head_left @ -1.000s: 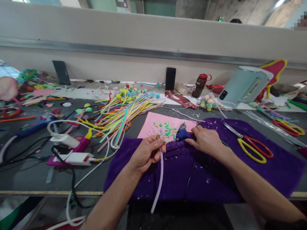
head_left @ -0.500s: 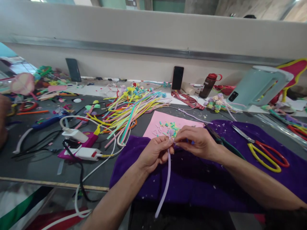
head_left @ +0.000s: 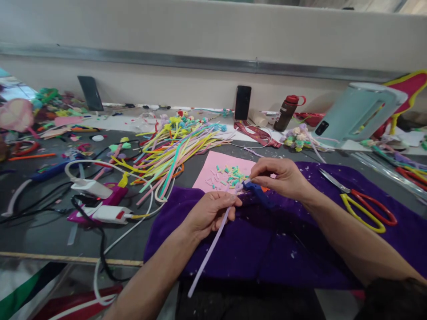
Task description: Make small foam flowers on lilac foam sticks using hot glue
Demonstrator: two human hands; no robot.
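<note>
A lilac pipe cleaner (head_left: 209,253) runs through the closed fingers of my left hand (head_left: 211,211). Its long tail slants down toward me over the purple cloth (head_left: 207,266). Above the left fingertips the upper end is curled into a small loop. My right hand (head_left: 278,175) is pinched at that curl; its fingertips cover the exact grip. Just below the right fingers lies a dark blue object (head_left: 258,194), its kind unclear, with an orange bit beside it. Behind the hands, a pink sheet (head_left: 203,171) bears small cut pieces in green, yellow and lilac.
Red-and-yellow-handled scissors (head_left: 367,206) lie on the cloth at right. A pile of coloured pipe cleaners (head_left: 176,155) spreads at left behind a power strip (head_left: 113,200) and cables. Along the back stand a phone (head_left: 242,103), a brown bottle (head_left: 285,114) and a pale green kettle (head_left: 362,115).
My right hand has moved slightly up, away from my left fingers. The pipe cleaner's tail has swung left. More of the blue object shows. The whole view has shifted a little.
</note>
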